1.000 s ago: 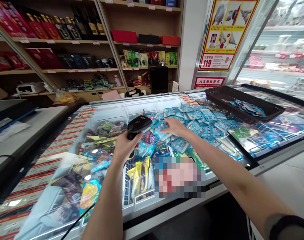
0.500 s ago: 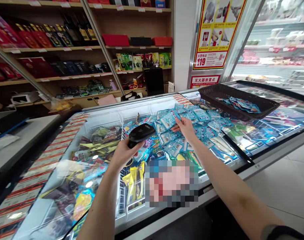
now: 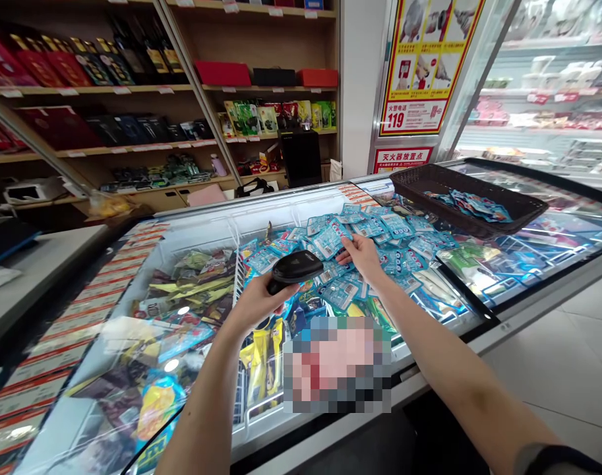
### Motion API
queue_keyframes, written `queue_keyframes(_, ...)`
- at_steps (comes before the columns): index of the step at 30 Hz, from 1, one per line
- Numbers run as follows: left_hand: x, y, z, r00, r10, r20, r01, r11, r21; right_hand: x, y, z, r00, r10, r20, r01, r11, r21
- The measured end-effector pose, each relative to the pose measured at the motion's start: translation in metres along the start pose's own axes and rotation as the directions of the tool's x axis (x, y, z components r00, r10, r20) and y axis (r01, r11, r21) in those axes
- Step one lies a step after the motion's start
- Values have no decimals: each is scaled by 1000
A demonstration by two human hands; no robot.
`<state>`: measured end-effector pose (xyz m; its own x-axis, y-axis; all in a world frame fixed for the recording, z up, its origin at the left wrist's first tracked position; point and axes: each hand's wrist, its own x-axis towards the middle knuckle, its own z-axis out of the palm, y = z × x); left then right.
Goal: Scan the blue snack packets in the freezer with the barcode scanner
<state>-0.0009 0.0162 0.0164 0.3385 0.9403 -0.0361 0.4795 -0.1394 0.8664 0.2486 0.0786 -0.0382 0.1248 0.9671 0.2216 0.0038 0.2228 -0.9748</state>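
A black handheld barcode scanner (image 3: 297, 269) is gripped in my left hand (image 3: 262, 300), its head pointing right over the freezer goods. My right hand (image 3: 364, 258) pinches the edge of a light-blue packet (image 3: 331, 240), whose barcode side faces up. Beneath and around that packet lies a heap of similar blue packets (image 3: 397, 225). The scanner head is just left of and nearer to me than the pinched packet, apart from it. From the scanner a thin black cable (image 3: 155, 435) trails under my left forearm.
The chest freezer's front rim (image 3: 459, 348) runs below my forearms. Yellow packs (image 3: 262, 359) stand in a wire basket near me. A dark woven basket (image 3: 521, 221) with more blue packets sits on the right side. Shelves (image 3: 275, 89) line the back. A patch in front is pixelated.
The scanner in my left hand has moved right, closer to the pinched packet. My right hand stays at the packet with a slight shift downward. The view has shifted slightly.
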Motion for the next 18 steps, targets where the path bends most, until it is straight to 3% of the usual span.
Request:
queue_keyframes(9,-2,2,-2,1000,-12,13,11,999,42,-5,-5,2,1000,2,-22,-3,999,-46)
queue_keyframes(18,-3,-1,-4,996,-17,-82,23,996,83,-6,-5,3,1000,-13,-14,13,1000,-12)
